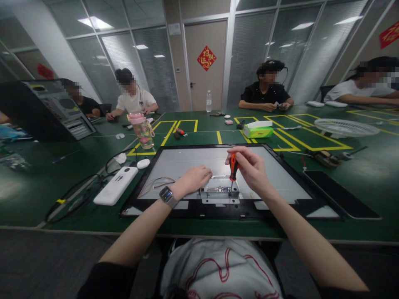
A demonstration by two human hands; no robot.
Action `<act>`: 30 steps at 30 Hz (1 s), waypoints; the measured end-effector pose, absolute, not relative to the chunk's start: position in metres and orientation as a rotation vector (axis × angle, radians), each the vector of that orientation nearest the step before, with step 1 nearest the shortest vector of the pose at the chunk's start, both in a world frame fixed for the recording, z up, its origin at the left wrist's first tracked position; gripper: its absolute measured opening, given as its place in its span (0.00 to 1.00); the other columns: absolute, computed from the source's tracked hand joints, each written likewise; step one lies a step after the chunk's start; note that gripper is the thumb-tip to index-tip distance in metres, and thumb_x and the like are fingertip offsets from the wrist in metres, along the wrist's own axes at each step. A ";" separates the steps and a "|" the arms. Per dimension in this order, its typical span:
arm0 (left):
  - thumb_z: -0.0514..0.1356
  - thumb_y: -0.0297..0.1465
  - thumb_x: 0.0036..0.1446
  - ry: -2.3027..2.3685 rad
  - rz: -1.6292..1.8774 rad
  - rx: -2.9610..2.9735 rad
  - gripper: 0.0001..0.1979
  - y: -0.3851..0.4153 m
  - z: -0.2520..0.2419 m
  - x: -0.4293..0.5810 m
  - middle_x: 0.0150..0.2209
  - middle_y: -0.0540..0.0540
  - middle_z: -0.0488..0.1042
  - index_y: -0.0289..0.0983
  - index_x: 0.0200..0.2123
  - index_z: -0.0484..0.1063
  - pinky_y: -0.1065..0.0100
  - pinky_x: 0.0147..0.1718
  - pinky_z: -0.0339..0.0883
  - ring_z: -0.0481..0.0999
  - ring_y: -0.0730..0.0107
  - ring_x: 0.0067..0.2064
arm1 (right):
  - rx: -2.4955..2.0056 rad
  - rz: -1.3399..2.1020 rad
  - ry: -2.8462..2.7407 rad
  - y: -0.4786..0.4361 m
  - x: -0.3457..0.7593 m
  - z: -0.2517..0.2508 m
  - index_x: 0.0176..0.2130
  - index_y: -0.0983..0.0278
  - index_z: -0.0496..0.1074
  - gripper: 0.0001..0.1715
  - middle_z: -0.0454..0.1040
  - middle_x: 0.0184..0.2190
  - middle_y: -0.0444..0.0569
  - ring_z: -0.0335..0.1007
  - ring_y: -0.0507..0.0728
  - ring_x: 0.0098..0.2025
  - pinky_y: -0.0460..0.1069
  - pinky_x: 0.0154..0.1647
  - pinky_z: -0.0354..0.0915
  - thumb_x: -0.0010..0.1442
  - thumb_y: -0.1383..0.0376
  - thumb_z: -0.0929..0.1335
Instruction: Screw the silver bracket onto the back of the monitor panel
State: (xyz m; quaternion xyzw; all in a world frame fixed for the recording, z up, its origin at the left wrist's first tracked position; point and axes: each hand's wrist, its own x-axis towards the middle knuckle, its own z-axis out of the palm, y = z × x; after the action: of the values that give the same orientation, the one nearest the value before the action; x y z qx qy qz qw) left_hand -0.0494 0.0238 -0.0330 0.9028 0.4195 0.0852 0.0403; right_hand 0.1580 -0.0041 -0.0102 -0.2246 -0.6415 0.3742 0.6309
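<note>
A monitor panel (pixel 174 164) lies face down on the green table, its grey metal back up inside a black frame. A small metal connector board (pixel 219 193) sits at its near edge. My right hand (pixel 251 168) is closed round an orange and black screwdriver (pixel 232 167), held upright with its tip down on the board's right end. My left hand (pixel 195 178), with a watch on the wrist, rests curled on the panel at the board's left end, fingers closed. Thin wires (pixel 156 183) run across the panel to the left.
A white power bank (pixel 116 185) and black cables lie left of the panel, a dark flat panel (pixel 339 193) right of it. Further back stand a pink-lidded bottle (pixel 141 131), a green tissue box (pixel 257 129), a fan grille (pixel 346 126) and a computer case (pixel 52 110). Several people sit around the table.
</note>
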 end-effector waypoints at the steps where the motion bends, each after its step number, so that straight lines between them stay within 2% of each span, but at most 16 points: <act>1: 0.47 0.33 0.70 1.284 0.257 2.766 0.16 0.024 -0.033 -0.050 0.41 0.43 0.75 0.36 0.45 0.75 0.65 0.43 0.67 0.75 0.62 0.42 | -0.514 0.888 -1.464 -0.004 0.158 -0.011 0.41 0.59 0.77 0.12 0.74 0.29 0.45 0.74 0.54 0.30 0.48 0.29 0.69 0.65 0.56 0.68; 5: 0.47 0.32 0.70 1.279 0.269 2.764 0.16 0.025 -0.035 -0.050 0.41 0.42 0.75 0.37 0.46 0.75 0.65 0.43 0.67 0.75 0.62 0.43 | -0.505 0.896 -1.487 -0.002 0.159 -0.011 0.36 0.61 0.77 0.13 0.74 0.30 0.46 0.72 0.55 0.32 0.49 0.32 0.68 0.65 0.55 0.68; 9: 0.47 0.33 0.70 1.280 0.273 2.774 0.17 0.026 -0.036 -0.049 0.41 0.43 0.75 0.36 0.45 0.75 0.65 0.42 0.67 0.76 0.61 0.41 | -0.464 0.794 -1.497 0.000 0.159 -0.011 0.32 0.59 0.78 0.09 0.71 0.33 0.45 0.69 0.54 0.37 0.48 0.35 0.66 0.61 0.57 0.72; 12: 0.47 0.33 0.70 1.285 0.268 2.779 0.16 0.025 -0.036 -0.049 0.40 0.43 0.75 0.37 0.44 0.75 0.65 0.41 0.67 0.76 0.62 0.41 | -0.471 0.871 -1.466 -0.001 0.159 -0.011 0.35 0.58 0.79 0.08 0.71 0.31 0.44 0.68 0.53 0.33 0.47 0.30 0.64 0.60 0.57 0.72; 15: 0.47 0.33 0.70 1.280 0.280 2.775 0.16 0.025 -0.036 -0.049 0.41 0.43 0.75 0.37 0.45 0.75 0.66 0.42 0.67 0.76 0.62 0.42 | -0.465 0.989 -1.423 -0.004 0.157 -0.009 0.38 0.57 0.79 0.10 0.72 0.27 0.43 0.69 0.53 0.30 0.48 0.32 0.66 0.62 0.55 0.71; 18: 0.47 0.32 0.70 1.275 0.273 2.788 0.16 0.026 -0.036 -0.050 0.41 0.43 0.76 0.37 0.45 0.75 0.65 0.43 0.67 0.76 0.62 0.43 | -0.454 1.033 -1.406 -0.005 0.156 -0.007 0.37 0.58 0.79 0.11 0.74 0.27 0.44 0.71 0.53 0.31 0.50 0.36 0.68 0.62 0.54 0.71; 24: 0.47 0.33 0.71 1.267 0.262 2.815 0.16 0.026 -0.037 -0.051 0.40 0.43 0.75 0.37 0.45 0.74 0.65 0.42 0.67 0.76 0.62 0.41 | -0.459 0.930 -1.435 -0.002 0.157 -0.008 0.33 0.57 0.79 0.08 0.72 0.32 0.44 0.69 0.53 0.34 0.47 0.34 0.66 0.58 0.56 0.74; 30: 0.47 0.33 0.71 1.277 0.270 2.800 0.16 0.027 -0.038 -0.050 0.40 0.43 0.75 0.36 0.45 0.74 0.65 0.42 0.67 0.76 0.62 0.41 | -0.467 1.068 -1.387 -0.004 0.155 -0.010 0.39 0.56 0.79 0.11 0.75 0.29 0.43 0.72 0.53 0.32 0.49 0.36 0.69 0.61 0.53 0.71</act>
State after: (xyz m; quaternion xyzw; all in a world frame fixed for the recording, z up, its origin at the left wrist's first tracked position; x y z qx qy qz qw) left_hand -0.0501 0.0270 -0.0380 0.9061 0.4131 0.0874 0.0260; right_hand 0.1555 -0.0039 -0.0099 -0.2027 -0.6023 0.4638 0.6173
